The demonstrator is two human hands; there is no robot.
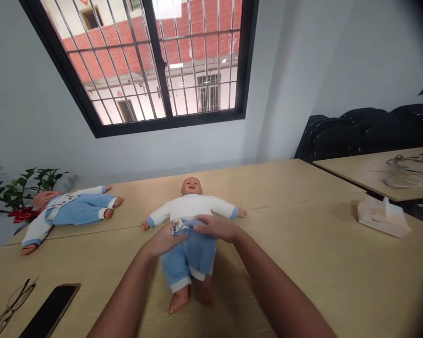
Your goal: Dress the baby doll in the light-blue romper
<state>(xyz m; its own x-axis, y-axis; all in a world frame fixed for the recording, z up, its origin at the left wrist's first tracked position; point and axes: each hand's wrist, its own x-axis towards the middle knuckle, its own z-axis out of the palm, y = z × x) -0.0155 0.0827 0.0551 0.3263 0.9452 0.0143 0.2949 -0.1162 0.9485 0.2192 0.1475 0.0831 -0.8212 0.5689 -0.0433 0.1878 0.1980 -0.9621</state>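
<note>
A baby doll [192, 187] lies on its back on the table, head toward the wall and feet toward me. It wears a white long-sleeved top [190, 206] with blue cuffs. Blue trousers [200, 251] with white hems cover its legs, and the bare feet stick out below. At the waist, my left hand [165, 238] grips the bunched waistband on the left side, thumb over the cloth. My right hand [216, 226] pinches the same waistband a little right of the middle. Some printed white cloth shows between the hands; the fingertips are partly hidden in the folds.
A second doll [78, 209] in similar clothes lies at the left, beside a potted plant [28, 183]. Glasses [12, 305] and a phone [51, 312] lie at the near left. A tissue box [383, 216] stands at the right; cables [408, 169] lie on another table.
</note>
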